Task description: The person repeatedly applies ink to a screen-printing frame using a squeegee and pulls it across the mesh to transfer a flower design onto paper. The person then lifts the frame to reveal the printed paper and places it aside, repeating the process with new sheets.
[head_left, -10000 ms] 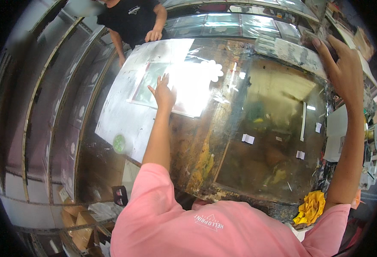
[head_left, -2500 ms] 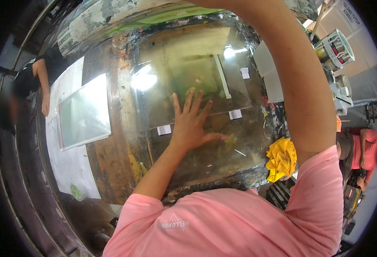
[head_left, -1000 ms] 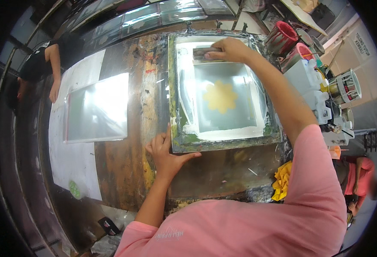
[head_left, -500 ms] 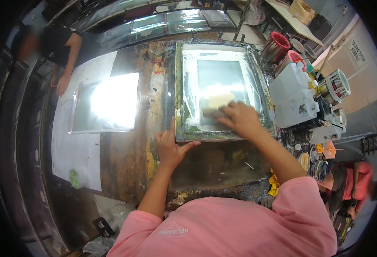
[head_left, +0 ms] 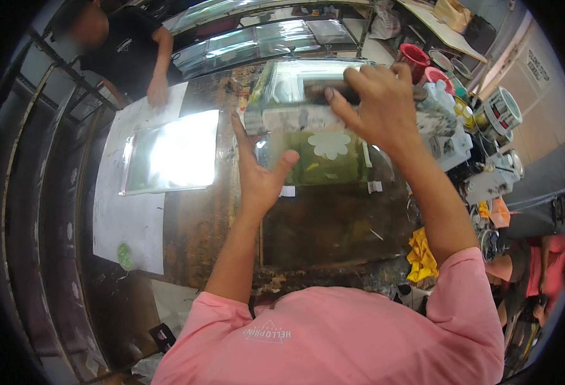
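Observation:
A silk-screen frame (head_left: 295, 120) stands tilted, its near edge raised above the table. My right hand (head_left: 385, 106) is closed on a squeegee with a dark wooden handle (head_left: 340, 90), over the raised frame. At the frame's near left corner is my left hand (head_left: 260, 173), its fingers stretched along the side and its thumb apart; whether it bears the frame's weight I cannot tell. Below the frame lies a clear sheet (head_left: 308, 170) over a greenish surface, with a pale flower-shaped print (head_left: 329, 145) on it. Small white tabs (head_left: 287, 191) sit at its near edge.
Left on the table, a shiny clear sheet (head_left: 141, 160) lies over white paper (head_left: 125, 224). A co-worker (head_left: 125, 61) stands at the far left. White jugs (head_left: 446, 144), paint cans (head_left: 499, 115) and red tubs (head_left: 414, 58) crowd the right side. A yellow cloth (head_left: 422, 256) lies near the front right.
The frame's near edge has risen from the table, uncovering the sheet and flower print. My right hand has moved up and away with the squeegee. The co-worker has come closer to the table.

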`<state>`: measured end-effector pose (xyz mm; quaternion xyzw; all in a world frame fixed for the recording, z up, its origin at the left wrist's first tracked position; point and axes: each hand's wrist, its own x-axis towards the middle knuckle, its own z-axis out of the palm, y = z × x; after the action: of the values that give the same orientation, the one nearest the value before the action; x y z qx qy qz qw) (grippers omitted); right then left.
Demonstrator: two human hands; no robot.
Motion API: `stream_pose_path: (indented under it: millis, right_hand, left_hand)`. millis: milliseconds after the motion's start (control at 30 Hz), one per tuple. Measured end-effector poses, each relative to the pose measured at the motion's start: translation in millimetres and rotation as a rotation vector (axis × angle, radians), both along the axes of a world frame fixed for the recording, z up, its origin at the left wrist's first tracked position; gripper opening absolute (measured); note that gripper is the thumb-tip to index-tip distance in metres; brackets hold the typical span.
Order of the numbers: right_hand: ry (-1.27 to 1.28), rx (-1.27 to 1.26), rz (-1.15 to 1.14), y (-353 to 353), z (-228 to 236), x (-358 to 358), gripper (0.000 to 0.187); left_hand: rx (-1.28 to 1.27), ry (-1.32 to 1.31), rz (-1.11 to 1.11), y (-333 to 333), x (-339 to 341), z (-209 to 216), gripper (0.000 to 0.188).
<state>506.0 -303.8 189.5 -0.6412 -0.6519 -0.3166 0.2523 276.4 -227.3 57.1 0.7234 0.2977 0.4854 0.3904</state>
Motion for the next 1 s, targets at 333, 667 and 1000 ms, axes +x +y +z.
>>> stream_pose_path:
  millis: [333,667,1000]
  right_hand:
    - [0.225,-0.050,-0.022,61.1,81.4,34.6,0.061]
    - [0.232,-0.053,-0.008,70.2,82.4,40.1,0.064]
    - [0.119,-0.057,-0.124,55.3,75.0,21.7,0.063]
  left_hand:
    - [0.239,0.806,0.083,-15.5,-1.8,-49.5,0.099]
    - [0.159,0.534,0.443,92.2,-62.3,-30.7,0.054]
    - [-0.012,0.933,0.734,223.6,-207.7,-85.5,0.070]
